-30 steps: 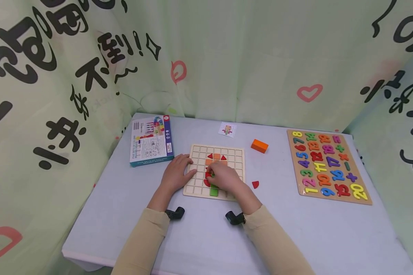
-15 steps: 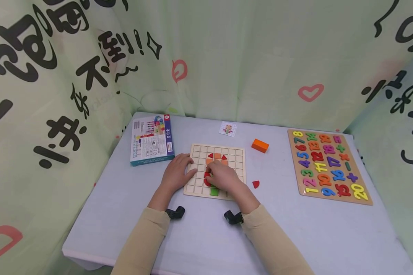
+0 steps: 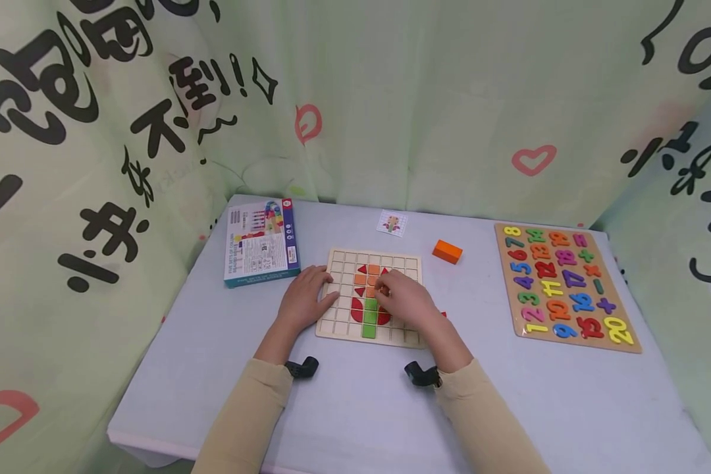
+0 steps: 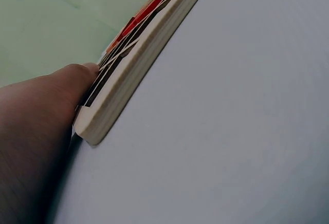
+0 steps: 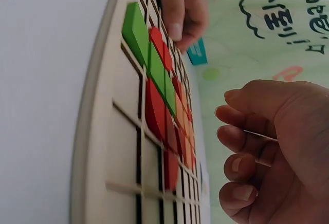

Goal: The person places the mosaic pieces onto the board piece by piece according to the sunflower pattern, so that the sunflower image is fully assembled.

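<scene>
A pale wooden grid board [image 3: 336,324] lies at the table's middle. Down its centre runs a column of green squares [image 3: 369,321], flanked by red rounded pieces [image 3: 357,309]. Orange squares [image 3: 360,279] and red triangles sit higher up. My left hand [image 3: 301,299] rests along the board's left edge; its thumb lies on the rim in the left wrist view. Over the right half of the pattern hovers my right hand [image 3: 407,299], partly covering it. The right wrist view has that hand's fingers [image 5: 239,165] loosely bent, apart from the pieces, nothing between them.
A picture card [image 3: 392,223] and an orange block [image 3: 447,251] lie behind the board. A flat box [image 3: 262,243] is at back left, a number puzzle board [image 3: 563,289] at right. One loose red piece [image 3: 444,314] peeks out beside my right wrist.
My right hand has moved right, off the middle of the pattern, uncovering the green column and the red and orange pieces around it. My left hand has stayed put.
</scene>
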A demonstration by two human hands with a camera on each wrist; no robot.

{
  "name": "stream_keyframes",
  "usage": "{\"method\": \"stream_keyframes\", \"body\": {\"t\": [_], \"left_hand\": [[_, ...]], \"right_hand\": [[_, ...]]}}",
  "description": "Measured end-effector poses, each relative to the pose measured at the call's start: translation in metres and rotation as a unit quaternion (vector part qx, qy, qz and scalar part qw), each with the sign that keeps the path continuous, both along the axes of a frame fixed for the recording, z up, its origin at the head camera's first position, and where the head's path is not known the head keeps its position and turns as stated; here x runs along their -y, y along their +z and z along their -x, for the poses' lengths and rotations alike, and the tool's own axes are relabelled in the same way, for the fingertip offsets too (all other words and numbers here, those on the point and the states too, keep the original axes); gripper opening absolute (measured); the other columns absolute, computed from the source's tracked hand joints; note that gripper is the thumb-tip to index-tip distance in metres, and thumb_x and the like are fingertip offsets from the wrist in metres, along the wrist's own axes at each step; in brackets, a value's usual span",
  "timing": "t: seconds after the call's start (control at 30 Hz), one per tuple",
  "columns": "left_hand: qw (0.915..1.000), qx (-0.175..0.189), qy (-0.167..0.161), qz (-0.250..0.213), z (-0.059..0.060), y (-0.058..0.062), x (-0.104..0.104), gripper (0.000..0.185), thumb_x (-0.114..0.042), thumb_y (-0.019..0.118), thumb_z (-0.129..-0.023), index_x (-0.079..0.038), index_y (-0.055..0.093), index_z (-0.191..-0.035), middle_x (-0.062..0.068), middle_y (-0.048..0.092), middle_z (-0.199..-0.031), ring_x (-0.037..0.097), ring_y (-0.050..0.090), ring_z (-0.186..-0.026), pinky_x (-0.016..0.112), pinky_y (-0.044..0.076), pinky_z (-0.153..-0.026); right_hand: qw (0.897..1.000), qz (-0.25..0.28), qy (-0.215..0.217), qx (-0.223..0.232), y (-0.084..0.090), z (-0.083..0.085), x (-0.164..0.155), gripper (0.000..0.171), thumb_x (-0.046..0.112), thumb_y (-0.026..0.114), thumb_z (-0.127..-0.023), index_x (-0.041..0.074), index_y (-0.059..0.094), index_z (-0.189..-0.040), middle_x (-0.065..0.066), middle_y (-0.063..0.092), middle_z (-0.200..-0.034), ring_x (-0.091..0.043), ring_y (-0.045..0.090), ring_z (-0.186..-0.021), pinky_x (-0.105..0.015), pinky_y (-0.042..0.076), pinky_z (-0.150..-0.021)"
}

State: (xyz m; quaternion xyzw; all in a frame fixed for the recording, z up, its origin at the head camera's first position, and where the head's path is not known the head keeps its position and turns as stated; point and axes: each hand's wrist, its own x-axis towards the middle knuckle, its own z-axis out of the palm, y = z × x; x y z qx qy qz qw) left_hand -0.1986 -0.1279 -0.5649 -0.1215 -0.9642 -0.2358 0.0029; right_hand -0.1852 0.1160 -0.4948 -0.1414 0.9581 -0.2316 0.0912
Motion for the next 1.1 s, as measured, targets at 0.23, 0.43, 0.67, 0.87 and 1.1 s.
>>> {"method": "stream_keyframes", "body": {"t": [0.23, 0.43, 0.67, 0.87, 1.1], "left_hand": [[1.0, -0.004, 0.003, 0.004, 0.0, -0.002, 0.0, 0.041, -0.051, 0.058, -0.095, -0.02, 0.058, -0.122, 0.001, 0.043, -0.155, 0.024, 0.033, -0.148, 0.045, 0.029, -0.122], [1.0, -0.003, 0.002, 0.004, 0.001, -0.004, 0.0, 0.041, -0.051, 0.058, -0.095, -0.021, 0.058, -0.123, 0.0, 0.042, -0.155, 0.024, 0.032, -0.148, 0.045, 0.029, -0.122], [1.0, -0.006, 0.004, 0.0, 0.001, -0.005, 0.0, 0.039, -0.051, 0.059, -0.094, -0.022, 0.059, -0.12, 0.0, 0.043, -0.155, 0.024, 0.033, -0.148, 0.045, 0.03, -0.122], [1.0, -0.007, 0.002, 0.002, 0.001, -0.006, 0.0, 0.039, -0.051, 0.059, -0.094, -0.022, 0.058, -0.12, 0.0, 0.043, -0.155, 0.023, 0.033, -0.147, 0.044, 0.03, -0.122], [0.9999, -0.013, 0.002, 0.0, 0.001, -0.007, 0.0, 0.039, -0.05, 0.06, -0.094, -0.021, 0.058, -0.12, 0.001, 0.044, -0.154, 0.024, 0.034, -0.147, 0.045, 0.03, -0.122]], "right_hand": [[0.999, 0.002, -0.036, -0.001, 0.009, -0.006, -0.039, 0.021, 0.027, 0.064, -0.094, 0.013, 0.068, -0.11, -0.004, 0.063, -0.102, -0.021, 0.057, -0.089, -0.035, 0.055, -0.079], [0.999, -0.002, -0.054, 0.004, 0.011, -0.012, -0.069, 0.027, 0.029, 0.066, -0.094, 0.012, 0.066, -0.116, -0.007, 0.062, -0.106, -0.022, 0.055, -0.088, -0.03, 0.054, -0.071], [0.996, -0.005, -0.088, 0.023, 0.003, -0.019, -0.102, 0.031, 0.031, 0.066, -0.094, 0.011, 0.064, -0.118, -0.009, 0.062, -0.107, -0.023, 0.056, -0.087, -0.035, 0.056, -0.075], [0.994, -0.003, -0.106, 0.036, -0.011, -0.025, -0.122, 0.032, 0.031, 0.066, -0.093, 0.009, 0.065, -0.116, -0.011, 0.062, -0.106, -0.026, 0.055, -0.093, -0.043, 0.055, -0.085], [0.99, 0.002, -0.123, 0.066, -0.024, -0.03, -0.129, 0.038, 0.04, 0.069, -0.09, 0.007, 0.063, -0.107, -0.01, 0.06, -0.096, -0.025, 0.054, -0.088, -0.034, 0.05, -0.074]]}}
